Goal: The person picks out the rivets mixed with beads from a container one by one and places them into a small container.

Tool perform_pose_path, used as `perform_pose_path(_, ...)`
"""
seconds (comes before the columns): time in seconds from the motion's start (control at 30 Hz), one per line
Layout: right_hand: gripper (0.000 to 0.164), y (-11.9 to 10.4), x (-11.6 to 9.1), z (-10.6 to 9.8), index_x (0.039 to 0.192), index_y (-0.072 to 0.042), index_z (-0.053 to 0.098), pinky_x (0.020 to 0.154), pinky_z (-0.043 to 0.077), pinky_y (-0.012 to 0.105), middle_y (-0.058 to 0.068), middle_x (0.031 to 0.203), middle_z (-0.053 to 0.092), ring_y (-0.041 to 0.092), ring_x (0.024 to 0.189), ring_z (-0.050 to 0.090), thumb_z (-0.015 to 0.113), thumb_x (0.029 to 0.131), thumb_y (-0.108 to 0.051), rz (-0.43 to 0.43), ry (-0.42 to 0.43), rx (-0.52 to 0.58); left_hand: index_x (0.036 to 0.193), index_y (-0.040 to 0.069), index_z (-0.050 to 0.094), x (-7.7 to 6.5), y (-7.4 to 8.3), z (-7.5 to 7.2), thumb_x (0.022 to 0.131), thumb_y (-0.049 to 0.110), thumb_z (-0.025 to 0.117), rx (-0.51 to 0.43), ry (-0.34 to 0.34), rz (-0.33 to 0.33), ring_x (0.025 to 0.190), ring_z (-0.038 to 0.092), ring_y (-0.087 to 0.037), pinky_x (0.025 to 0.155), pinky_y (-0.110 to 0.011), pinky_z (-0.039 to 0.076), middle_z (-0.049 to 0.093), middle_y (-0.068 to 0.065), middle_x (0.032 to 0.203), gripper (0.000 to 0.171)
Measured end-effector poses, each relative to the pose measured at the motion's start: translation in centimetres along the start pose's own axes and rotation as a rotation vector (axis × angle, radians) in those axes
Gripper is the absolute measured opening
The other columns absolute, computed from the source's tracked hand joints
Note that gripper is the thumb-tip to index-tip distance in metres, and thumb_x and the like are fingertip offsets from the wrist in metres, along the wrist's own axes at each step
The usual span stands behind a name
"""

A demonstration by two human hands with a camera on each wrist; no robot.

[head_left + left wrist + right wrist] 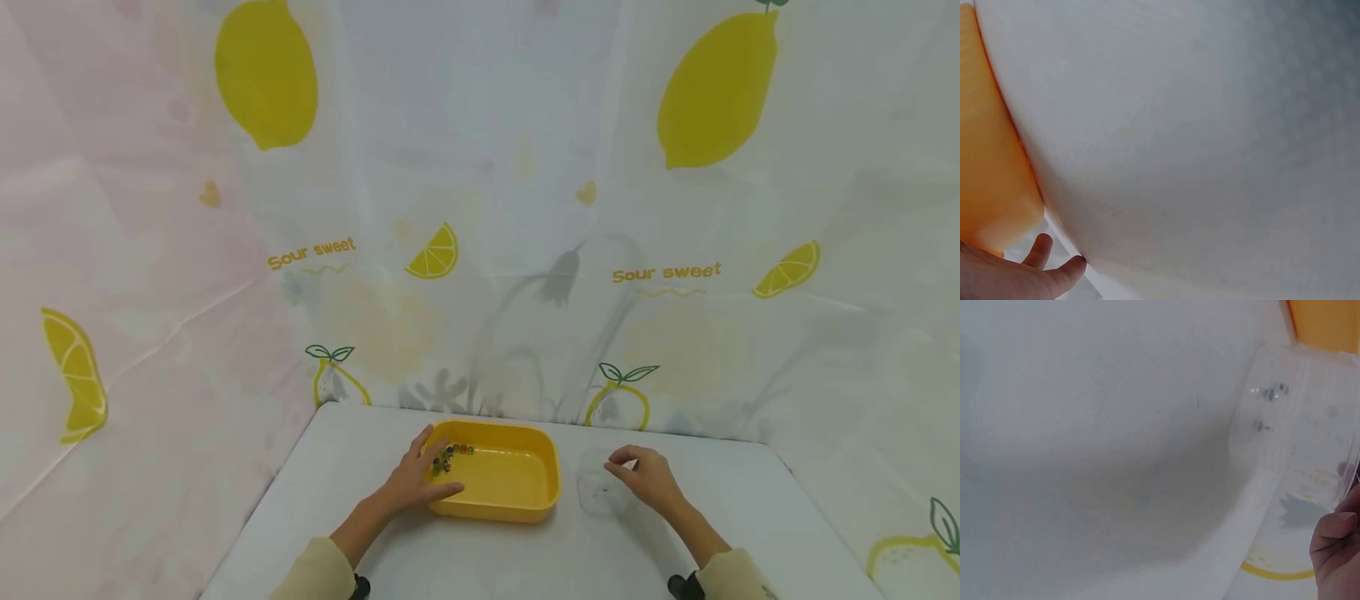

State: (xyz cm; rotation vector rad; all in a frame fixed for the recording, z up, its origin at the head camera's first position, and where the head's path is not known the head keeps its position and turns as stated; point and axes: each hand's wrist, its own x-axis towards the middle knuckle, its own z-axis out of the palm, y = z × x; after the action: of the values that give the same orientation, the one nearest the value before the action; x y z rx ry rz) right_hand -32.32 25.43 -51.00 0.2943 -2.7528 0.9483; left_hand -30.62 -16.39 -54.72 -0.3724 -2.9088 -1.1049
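Note:
A yellow plastic tub (504, 505) stands on the table, with several small coloured beads or marbles (446, 458) gathered at its left end inside. My left hand (414, 479) lies over the tub's left end, fingers spread and fairly straight, thumb reaching over the near rim. In the left wrist view two of its fingers (1038, 251) extend past the tub's wall. To the right stands a clear plastic container (1266, 444) with a few small dark bits in it. My right hand (651, 477) is at its rim, thumb and fingertips drawn together; I cannot tell whether they hold anything.
A white table (480, 558) carries both containers, tub on the left and clear one close on its right. Behind the table hangs a pale curtain (480, 333) printed with lemons and lettering.

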Motion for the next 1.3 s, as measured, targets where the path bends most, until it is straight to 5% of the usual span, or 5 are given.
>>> perform_pose_path(0.33, 0.032, 0.2, -0.7, -1.9, 0.113, -0.001, 0.068, 0.062, 0.049, 0.026, 0.015, 0.107, 0.069, 0.013, 0.073, 0.060, 0.070, 0.092, -0.025, -0.046, 0.096, -0.029, 0.151, 0.017, 0.042, -0.2, 0.3, -0.2, 0.078, 0.056, 0.077, 0.004, 0.004, 0.008, 0.140, 0.032, -0.052, 0.104, -0.071, 0.034, 0.014, -0.017, 0.164, 0.089)
perform_pose_path(0.5, 0.050, 0.6, -1.0, -2.2, 0.130, 0.000, 0.057, 0.069, 0.053, 0.041, 0.021, 0.126, 0.060, 0.029, 0.091, 0.067, 0.068, 0.093, -0.032, -0.122, 0.135, -0.148, 0.151, 0.016, 0.042, -0.5, -0.1, -0.6, 0.078, 0.057, 0.076, 0.014, 0.009, 0.009, 0.140, 0.033, -0.051, 0.104, -0.070, 0.034, 0.014, -0.017, 0.164, 0.090)
perform_pose_path(0.67, 0.059, 1.1, -1.6, -3.0, 0.137, 0.001, 0.050, 0.086, 0.049, 0.063, 0.027, 0.141, 0.048, 0.047, 0.116, 0.056, 0.069, 0.091, -0.031, -0.206, 0.158, -0.218, 0.153, 0.014, 0.038, -0.2, -0.3, -0.6, 0.079, 0.056, 0.075, 0.010, 0.004, 0.050, 0.140, 0.032, -0.052, 0.104, -0.070, 0.033, 0.013, -0.017, 0.165, 0.093)
perform_pose_path(0.9, 0.069, 2.0, -2.1, -3.9, 0.144, 0.000, 0.046, 0.082, 0.043, 0.071, 0.036, 0.150, 0.034, 0.053, 0.114, 0.055, 0.071, 0.088, -0.033, -0.335, 0.222, -0.342, 0.154, 0.014, 0.035, -0.2, 0.0, -0.5, 0.079, 0.057, 0.075, 0.012, -0.002, 0.053, 0.139, 0.032, -0.053, 0.103, -0.070, 0.035, 0.013, -0.019, 0.164, 0.096)
perform_pose_path(1.3, 0.076, 3.1, -2.9, -5.0, 0.156, -0.014, 0.029, 0.098, 0.031, 0.072, 0.032, 0.160, 0.015, 0.056, 0.129, 0.039, 0.062, 0.093, -0.042, -0.245, 0.155, -0.432, 0.154, 0.013, 0.035, -0.1, 0.1, -0.3, 0.079, 0.055, 0.076, -0.009, -0.003, 0.048, 0.141, 0.031, -0.052, 0.105, -0.070, 0.034, 0.013, -0.020, 0.164, 0.095)
